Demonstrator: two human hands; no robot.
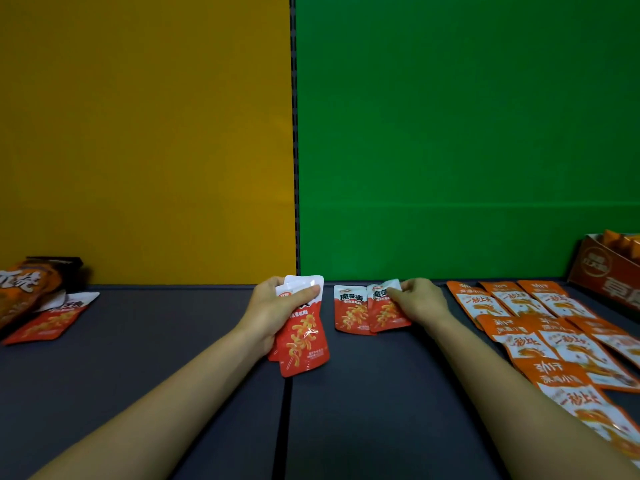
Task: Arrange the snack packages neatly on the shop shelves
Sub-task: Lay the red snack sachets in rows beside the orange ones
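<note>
The right hand [420,301] pinches the top corner of a red packet [388,311] lying flat on the shelf [173,358], long way pointing at the back wall. The left hand [273,315] grips a small stack of red packets [303,336]. The next free spot is just left of the laid ones, between both hands.

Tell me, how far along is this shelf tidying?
Partly done. The orange packets already lie in overlapping rows on the right. In hand: the right hand is setting a red packet beside another red packet by the green panel, while the left hand holds several more. Left: those held ones, plus the loose red packet and orange bag far left.
</note>
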